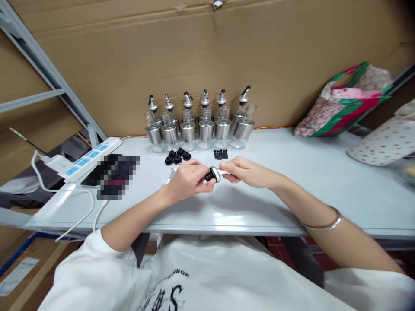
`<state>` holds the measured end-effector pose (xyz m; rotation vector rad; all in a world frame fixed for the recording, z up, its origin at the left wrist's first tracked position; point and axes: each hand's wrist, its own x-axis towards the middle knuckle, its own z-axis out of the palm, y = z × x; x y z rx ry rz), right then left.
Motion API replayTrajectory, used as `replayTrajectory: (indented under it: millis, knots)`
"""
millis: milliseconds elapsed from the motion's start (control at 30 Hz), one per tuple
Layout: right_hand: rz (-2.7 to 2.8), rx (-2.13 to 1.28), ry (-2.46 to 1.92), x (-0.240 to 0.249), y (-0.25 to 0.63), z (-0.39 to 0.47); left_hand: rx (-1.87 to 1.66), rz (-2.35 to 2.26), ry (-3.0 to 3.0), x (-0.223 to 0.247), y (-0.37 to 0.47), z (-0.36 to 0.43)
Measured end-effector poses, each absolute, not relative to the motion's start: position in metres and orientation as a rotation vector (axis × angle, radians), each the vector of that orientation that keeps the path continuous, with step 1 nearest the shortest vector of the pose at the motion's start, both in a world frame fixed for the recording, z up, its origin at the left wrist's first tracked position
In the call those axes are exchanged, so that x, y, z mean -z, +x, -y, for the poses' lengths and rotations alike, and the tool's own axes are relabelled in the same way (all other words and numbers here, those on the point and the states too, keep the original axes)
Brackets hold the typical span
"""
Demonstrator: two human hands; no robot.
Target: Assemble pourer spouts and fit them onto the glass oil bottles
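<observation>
Bottles in back row (238, 115) have pourers (244, 100) on; six front bottles (205, 129) bare-necked, so prob. approx. half done. Held pourer (218, 173) is over table (311, 164), btwn hands: L hand (191, 177) grips black ribbed end, R hand (243, 170) pinches pale spout end. Collar silvery. Loose black stoppers (186, 156) & small black pcs (221, 154) unused.

Pourer (216, 173): spout end hidden by right hand (241, 172).
Rear bottles (237, 116): partly behind front bottles (206, 129).
Dotted item (381, 144): cut off, right edge.
</observation>
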<state>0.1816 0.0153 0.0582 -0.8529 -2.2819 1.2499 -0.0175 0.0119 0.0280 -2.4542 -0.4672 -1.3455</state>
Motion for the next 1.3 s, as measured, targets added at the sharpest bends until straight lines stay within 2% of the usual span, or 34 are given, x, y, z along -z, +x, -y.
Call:
replayTrajectory:
  millis: [300, 500, 667, 1000, 1300]
  knots:
    - [2.086, -1.586, -0.684, -0.049, 0.179, -0.023, 1.104, 0.428, -2.290, -0.033, -0.030, -0.023]
    - [1.791, -2.187, -0.512, -0.037, 0.172, -0.017, 1.174, 0.451, -2.271, -0.032, -0.032, -0.022]
    - [1.528, -2.391, -0.354, -0.032, 0.165, -0.013, 1.156, 0.362, -2.223, -0.037, -0.034, -0.021]
    - [1.439, -2.586, -0.168, -0.034, 0.167, -0.007, 1.212, 0.283, -2.309, -0.030, -0.034, -0.022]
    - [1.408, -2.466, -0.426, -0.032, 0.163, -0.008, 1.132, 0.344, -2.297, -0.029, -0.036, -0.025]
